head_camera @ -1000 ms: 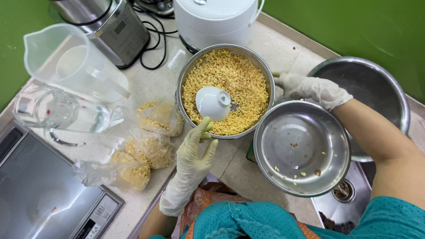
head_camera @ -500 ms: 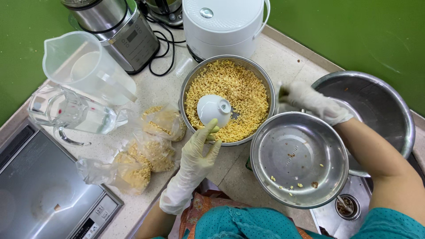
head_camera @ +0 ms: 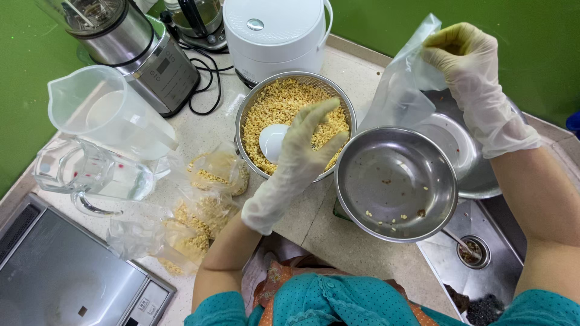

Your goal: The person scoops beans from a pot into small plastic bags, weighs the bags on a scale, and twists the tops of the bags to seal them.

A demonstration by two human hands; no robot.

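**Now: scoop in the grain, bag in the air**

Now our gloved left hand (head_camera: 302,145) closes on a white scoop (head_camera: 272,142) over the metal colander of yellow grain (head_camera: 275,102). Our gloved right hand (head_camera: 474,78) pinches a clear empty plastic bag (head_camera: 399,90) above the steel bowl (head_camera: 396,181). Three clear filled bags (head_camera: 202,211) lie on the desk (head_camera: 332,241), left of the colander.
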